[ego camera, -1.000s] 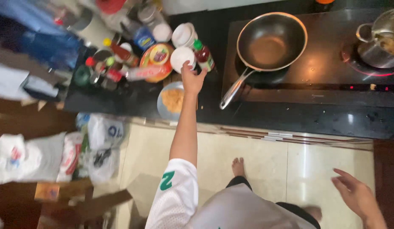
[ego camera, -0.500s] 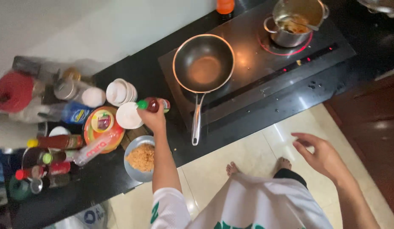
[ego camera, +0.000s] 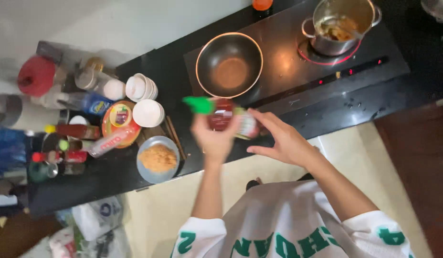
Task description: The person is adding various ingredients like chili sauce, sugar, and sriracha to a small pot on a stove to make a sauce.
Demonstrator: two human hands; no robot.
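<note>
- Sauce bottle — red, with a green cap pointing left — is lifted off the counter, lying roughly sideways in the air just in front of the empty frying pan.
- Left hand is clamped around the bottle's red body from below, fingers curled up over it.
- Right hand touches the bottle's base end, fingers partly spread and not fully wrapped; it looks more like steadying than a firm grip.
- Left of the pan stand stacked white bowls, one more white bowl and a blue dish of orange crumbs; behind and to the right of the pan, a steel pot sits on a glowing ring.
- Risk, as I judge it: the bottle is blurred, so it is moving fast — a loose cap could fling sauce over the cooktop, or the bottle could slip and strike the pan's rim.
- The hot ring is near enough to the pan that a careless reach could mean a burn.
</note>
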